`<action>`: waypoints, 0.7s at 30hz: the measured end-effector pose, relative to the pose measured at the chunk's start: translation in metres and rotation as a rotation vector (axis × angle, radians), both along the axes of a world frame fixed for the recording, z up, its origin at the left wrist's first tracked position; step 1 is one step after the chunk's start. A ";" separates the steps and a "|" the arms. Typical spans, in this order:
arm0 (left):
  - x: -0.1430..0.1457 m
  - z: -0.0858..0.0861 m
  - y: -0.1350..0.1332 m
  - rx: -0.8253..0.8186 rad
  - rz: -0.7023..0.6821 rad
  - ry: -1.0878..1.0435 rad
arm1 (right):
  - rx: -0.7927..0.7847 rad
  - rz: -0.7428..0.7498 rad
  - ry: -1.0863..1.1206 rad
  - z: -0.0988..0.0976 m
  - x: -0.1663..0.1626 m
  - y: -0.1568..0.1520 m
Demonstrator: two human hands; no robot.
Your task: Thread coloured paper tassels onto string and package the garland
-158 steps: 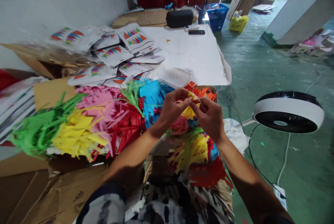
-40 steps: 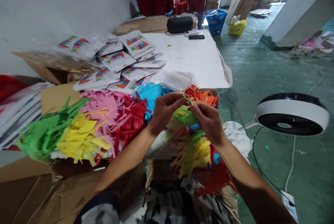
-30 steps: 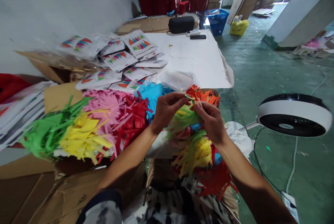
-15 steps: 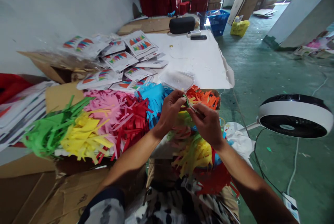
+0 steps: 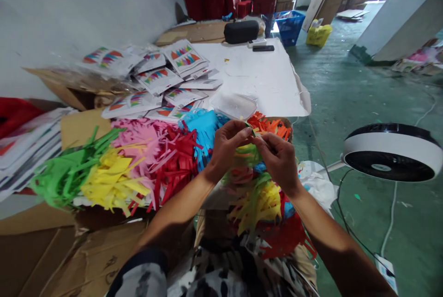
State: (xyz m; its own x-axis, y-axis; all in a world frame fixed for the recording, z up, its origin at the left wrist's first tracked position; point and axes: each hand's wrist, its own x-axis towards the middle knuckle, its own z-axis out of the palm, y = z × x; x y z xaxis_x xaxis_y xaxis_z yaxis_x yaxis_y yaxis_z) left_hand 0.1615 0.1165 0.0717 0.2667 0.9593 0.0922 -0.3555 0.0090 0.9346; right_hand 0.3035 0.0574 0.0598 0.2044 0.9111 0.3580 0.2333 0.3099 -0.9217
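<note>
My left hand (image 5: 228, 142) is closed in a pinch on the top of a green paper tassel (image 5: 248, 150), whose fringe hangs between my hands. Pinching the same top from the other side is my right hand (image 5: 278, 156); the detail between the fingertips is small and partly hidden. Below them hang yellow (image 5: 272, 200) and red tassels (image 5: 285, 237) over my lap. Loose fringed bundles lie left of my hands: blue (image 5: 204, 131), dark red (image 5: 176, 163), pink (image 5: 138, 140), yellow (image 5: 112, 181) and green (image 5: 65, 177). Orange fringe (image 5: 272, 127) sits just beyond my fingers.
A clear plastic tray (image 5: 235, 104) lies on the white table covering (image 5: 266, 75). Printed packets (image 5: 159, 80) are piled at the left. A black case (image 5: 241, 32) stands farther back. To the right are a fan (image 5: 391, 151), its cable and a blue basket (image 5: 290, 27).
My fingertips have drawn closer together on the tassel's top, covering more of it. My right hand has shifted slightly right. The surrounding bundles look unchanged.
</note>
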 end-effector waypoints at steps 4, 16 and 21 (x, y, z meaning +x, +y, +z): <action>0.001 -0.001 0.000 -0.013 0.028 0.009 | -0.001 0.002 -0.004 -0.001 0.000 0.001; 0.008 -0.006 -0.005 0.100 0.150 0.078 | -0.038 -0.021 -0.080 -0.002 -0.002 -0.003; 0.012 -0.009 -0.001 0.047 0.130 -0.008 | -0.073 0.008 0.006 0.000 -0.002 -0.001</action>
